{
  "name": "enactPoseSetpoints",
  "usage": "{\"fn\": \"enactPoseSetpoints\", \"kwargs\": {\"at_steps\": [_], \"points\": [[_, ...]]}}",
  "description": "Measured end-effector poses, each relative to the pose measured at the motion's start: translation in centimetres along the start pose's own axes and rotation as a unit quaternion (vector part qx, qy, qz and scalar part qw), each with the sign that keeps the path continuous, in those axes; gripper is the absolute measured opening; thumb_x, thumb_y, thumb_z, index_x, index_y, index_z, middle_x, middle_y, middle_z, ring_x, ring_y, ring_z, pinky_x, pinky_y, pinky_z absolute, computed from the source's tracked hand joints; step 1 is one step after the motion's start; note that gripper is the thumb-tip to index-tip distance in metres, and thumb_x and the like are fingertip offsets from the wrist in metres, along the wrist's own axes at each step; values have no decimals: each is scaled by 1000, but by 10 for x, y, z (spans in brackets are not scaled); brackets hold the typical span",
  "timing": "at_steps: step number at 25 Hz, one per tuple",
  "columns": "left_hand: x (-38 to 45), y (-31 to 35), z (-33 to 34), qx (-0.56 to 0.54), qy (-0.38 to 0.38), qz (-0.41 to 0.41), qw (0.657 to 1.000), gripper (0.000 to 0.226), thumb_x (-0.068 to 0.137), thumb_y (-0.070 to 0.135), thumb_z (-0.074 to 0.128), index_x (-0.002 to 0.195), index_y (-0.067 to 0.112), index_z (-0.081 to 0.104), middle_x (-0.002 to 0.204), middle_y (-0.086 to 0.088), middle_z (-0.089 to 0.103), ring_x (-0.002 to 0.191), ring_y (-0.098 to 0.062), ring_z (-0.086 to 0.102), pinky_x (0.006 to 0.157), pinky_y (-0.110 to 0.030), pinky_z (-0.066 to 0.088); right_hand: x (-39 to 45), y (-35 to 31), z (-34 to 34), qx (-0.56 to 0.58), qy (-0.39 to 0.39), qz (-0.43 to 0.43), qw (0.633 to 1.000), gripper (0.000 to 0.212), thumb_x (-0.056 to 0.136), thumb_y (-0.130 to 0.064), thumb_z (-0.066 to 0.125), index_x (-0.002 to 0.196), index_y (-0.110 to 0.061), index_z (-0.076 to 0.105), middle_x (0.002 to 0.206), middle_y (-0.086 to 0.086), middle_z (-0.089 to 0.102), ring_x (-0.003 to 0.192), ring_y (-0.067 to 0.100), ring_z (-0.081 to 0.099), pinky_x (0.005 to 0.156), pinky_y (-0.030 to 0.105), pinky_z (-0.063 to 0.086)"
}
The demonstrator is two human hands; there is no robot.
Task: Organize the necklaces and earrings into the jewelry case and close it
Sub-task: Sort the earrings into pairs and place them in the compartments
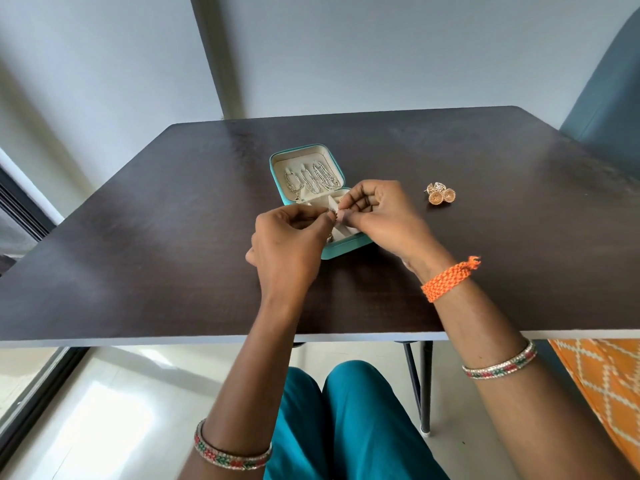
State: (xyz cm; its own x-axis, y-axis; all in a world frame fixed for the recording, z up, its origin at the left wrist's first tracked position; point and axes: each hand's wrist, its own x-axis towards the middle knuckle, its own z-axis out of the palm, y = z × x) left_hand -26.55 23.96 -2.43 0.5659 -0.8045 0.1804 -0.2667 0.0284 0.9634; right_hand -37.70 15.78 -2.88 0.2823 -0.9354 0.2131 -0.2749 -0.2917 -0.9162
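Observation:
A small teal jewelry case (281,160) lies open in the middle of the dark table. Several silver chain necklaces (311,180) hang in its cream lid. My left hand (289,242) and my right hand (375,213) meet above the case's lower half, both pinching one small metallic earring (332,213) between fingertips. The hands hide much of the lower compartments. A pair of gold dome earrings (440,195) lies on the table to the right of the case.
The dark wooden table (156,244) has its front edge close to my lap. A teal chair back (609,109) stands at the far right. A grey wall is behind the table. A window frame runs along the left.

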Motion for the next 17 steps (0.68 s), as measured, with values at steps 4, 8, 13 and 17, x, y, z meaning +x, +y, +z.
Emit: {"fn": "enactPoseSetpoints", "kwargs": {"at_steps": [4,8,13,17], "points": [[0,-3,1,117,20,-39,992,8,75,38,73,76,30,73,96,12,69,112,-14,49,86,-36,21,-1,1,0,-4,3,-4,1000,18,73,-9,75,67,-21,64,65,-4,64,63,7,56,69,33,52],[7,-13,2,186,44,-20,981,14,77,37,72,87,27,74,112,14,50,121,-18,27,90,-38,20,0,2,0,-4,9,-5,1000,18,72,-10,76,66,-22,64,64,-5,63,61,6,55,67,32,51],[9,-17,2,188,29,-36,981,10,78,32,72,85,24,70,122,5,40,124,-19,23,87,-35,17,-1,2,0,-1,8,-7,1000,17,73,-10,75,66,-21,64,63,-6,62,60,3,53,63,25,48],[17,-12,-1,181,-4,-92,979,21,75,33,73,85,27,56,125,1,39,124,-23,27,97,-38,23,-2,1,0,-1,8,-5,1000,15,74,-10,74,68,-20,65,65,-6,62,60,2,53,62,22,48]]}}
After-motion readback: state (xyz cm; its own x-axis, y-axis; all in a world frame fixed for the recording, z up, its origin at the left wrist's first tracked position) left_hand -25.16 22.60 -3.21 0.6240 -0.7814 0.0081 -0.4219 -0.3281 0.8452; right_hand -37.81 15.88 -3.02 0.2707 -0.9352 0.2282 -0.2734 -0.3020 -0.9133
